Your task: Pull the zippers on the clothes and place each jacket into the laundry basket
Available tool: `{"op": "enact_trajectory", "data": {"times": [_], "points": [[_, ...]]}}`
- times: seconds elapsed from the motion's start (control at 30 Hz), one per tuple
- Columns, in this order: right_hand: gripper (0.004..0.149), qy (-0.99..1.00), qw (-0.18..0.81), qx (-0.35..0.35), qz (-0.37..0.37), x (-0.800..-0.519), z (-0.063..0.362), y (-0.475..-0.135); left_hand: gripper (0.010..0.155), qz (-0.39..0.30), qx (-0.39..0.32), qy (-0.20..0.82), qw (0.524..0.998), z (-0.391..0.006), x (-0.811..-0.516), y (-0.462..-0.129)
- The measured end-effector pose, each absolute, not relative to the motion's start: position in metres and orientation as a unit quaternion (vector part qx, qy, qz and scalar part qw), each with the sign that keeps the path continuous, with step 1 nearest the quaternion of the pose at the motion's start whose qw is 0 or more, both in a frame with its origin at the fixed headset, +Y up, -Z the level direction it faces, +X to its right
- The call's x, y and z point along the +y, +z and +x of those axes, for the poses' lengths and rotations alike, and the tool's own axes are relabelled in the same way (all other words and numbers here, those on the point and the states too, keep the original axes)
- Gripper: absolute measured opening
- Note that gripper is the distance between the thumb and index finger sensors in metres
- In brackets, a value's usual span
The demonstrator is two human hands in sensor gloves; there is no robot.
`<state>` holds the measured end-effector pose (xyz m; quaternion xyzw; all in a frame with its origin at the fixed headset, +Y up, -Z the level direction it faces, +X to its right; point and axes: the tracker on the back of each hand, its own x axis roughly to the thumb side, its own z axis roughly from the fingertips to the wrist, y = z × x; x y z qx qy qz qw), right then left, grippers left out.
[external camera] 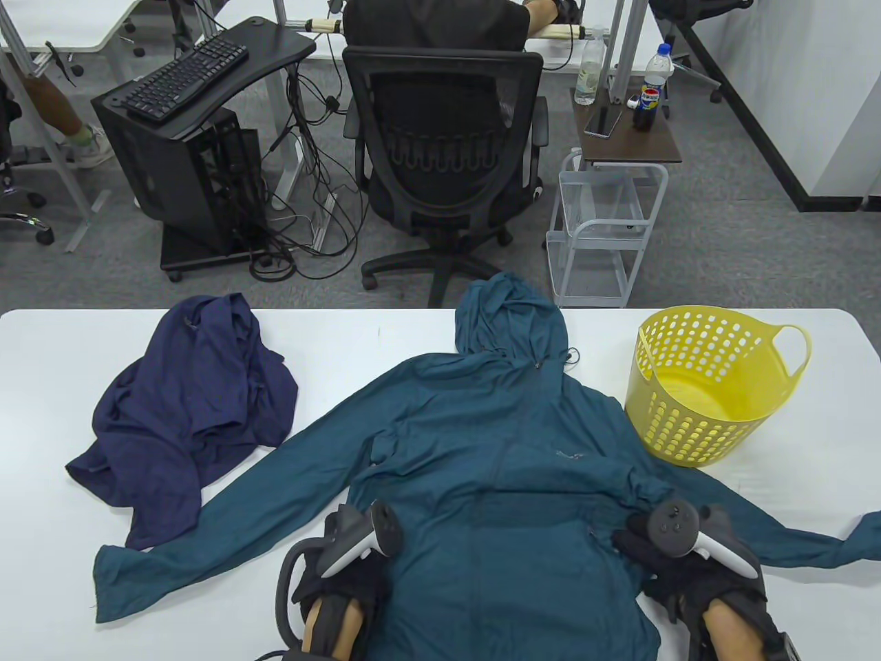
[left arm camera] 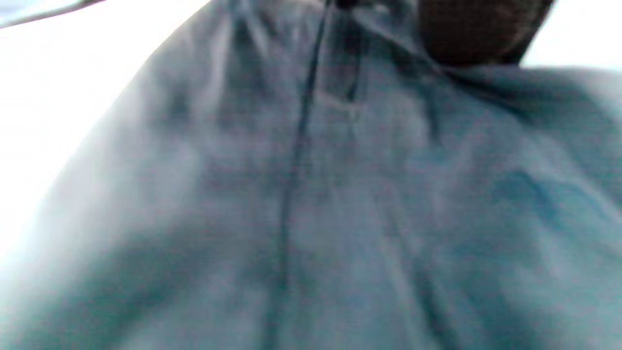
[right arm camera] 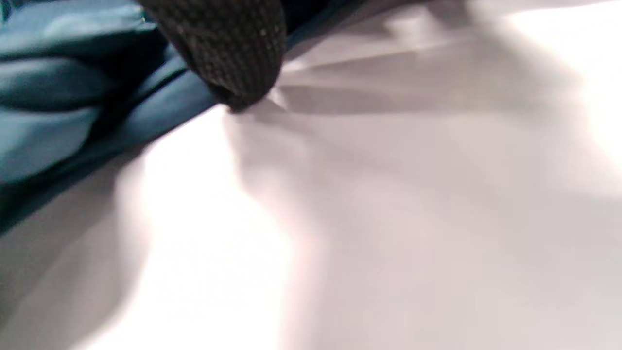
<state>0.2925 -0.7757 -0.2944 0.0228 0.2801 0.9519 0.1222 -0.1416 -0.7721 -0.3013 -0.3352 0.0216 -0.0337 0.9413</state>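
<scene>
Both hands sat at the desk's near edge: left hand (external camera: 344,578) and right hand (external camera: 678,558) flanked the teal jacket (external camera: 495,441), finger state indiscernible. Jacket spread mid-desk, zipper closed. Thin, soft, probably slippery; best bunched at the shoulders. Basket (external camera: 709,385) stood far right.
</scene>
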Motion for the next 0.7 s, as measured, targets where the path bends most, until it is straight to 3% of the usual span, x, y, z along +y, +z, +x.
{"op": "enact_trajectory", "data": {"times": [0.17, 0.27, 0.33, 0.4, 0.5, 0.63, 0.7], "points": [[0.044, 0.96, 0.108, 0.255, 0.054, -0.75, 0.281, -0.272, 0.059, -0.305, -0.004, -0.076, 0.949, -0.127, -0.74, -0.274], [0.041, 0.969, 0.113, 0.207, 0.078, -0.733, 0.269, -0.269, 0.062, -0.269, -0.006, -0.033, 0.963, -0.124, -0.722, -0.276], [0.041, 0.976, 0.151, 0.13, 0.089, -0.721, 0.261, -0.273, 0.062, -0.204, 0.004, 0.006, 0.979, -0.124, -0.713, -0.284], [0.046, 0.974, 0.205, 0.077, 0.057, -0.712, 0.253, -0.279, 0.062, -0.156, 0.007, 0.02, 0.987, -0.12, -0.709, -0.297], [0.056, 0.977, 0.204, 0.06, 0.021, -0.719, 0.242, -0.298, 0.062, -0.115, 0.011, 0.013, 0.993, -0.112, -0.719, -0.32], [0.069, 0.978, 0.167, 0.12, -0.021, -0.75, 0.235, -0.322, 0.062, -0.136, 0.005, -0.004, 0.991, -0.107, -0.751, -0.344], [0.073, 0.977, 0.159, 0.139, -0.027, -0.767, 0.235, -0.328, 0.065, -0.177, 0.006, -0.005, 0.984, -0.108, -0.769, -0.351]]}}
